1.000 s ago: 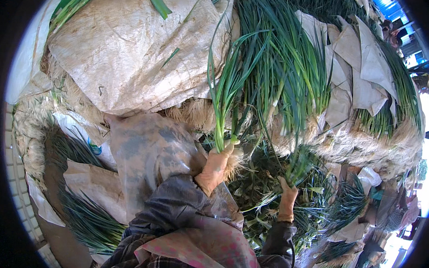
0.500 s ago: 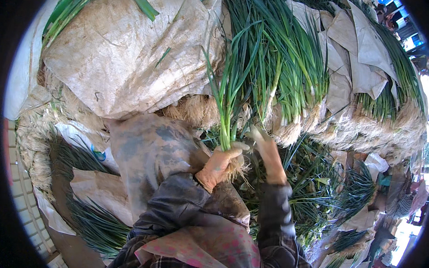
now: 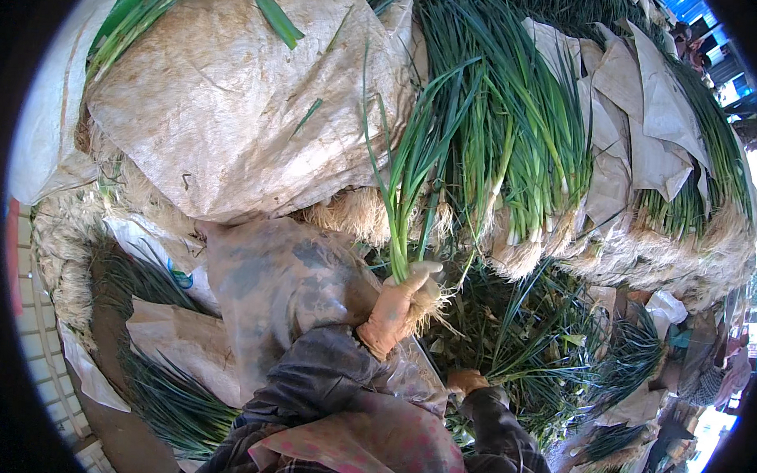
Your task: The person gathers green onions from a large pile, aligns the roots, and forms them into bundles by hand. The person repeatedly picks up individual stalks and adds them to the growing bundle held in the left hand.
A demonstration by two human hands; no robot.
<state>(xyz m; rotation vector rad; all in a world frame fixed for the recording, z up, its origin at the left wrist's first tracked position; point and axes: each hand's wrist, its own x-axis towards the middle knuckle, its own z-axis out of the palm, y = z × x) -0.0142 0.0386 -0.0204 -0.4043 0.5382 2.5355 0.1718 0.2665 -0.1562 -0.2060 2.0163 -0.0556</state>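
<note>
In my left hand [image 3: 390, 310] is a small bunch of green onions [image 3: 399, 237], gripped near the base. Their pale roots [image 3: 430, 303] stick out beside my fingers, and the long leaves point up toward the pile. My right hand [image 3: 467, 380] is low, close to my apron and beside a heap of loose green leaves [image 3: 542, 326]. Its fingers are mostly hidden, so whether it holds anything does not show. Just beyond my left hand lies a big pile of green onions [image 3: 523, 150], roots toward me.
A stained whitish sheet [image 3: 250, 99] covers the pile at the left. More sheets [image 3: 650, 112] lie over onions at the right. My knee, under a muddy plastic apron [image 3: 286, 267], is left of the hands. Other onion bundles [image 3: 177, 405] rest at lower left, near a tiled surface [image 3: 47, 358].
My right hand has come down from beside the onion bunch to low near my apron. My left hand has shifted slightly right and toward me, still holding the green onions.
</note>
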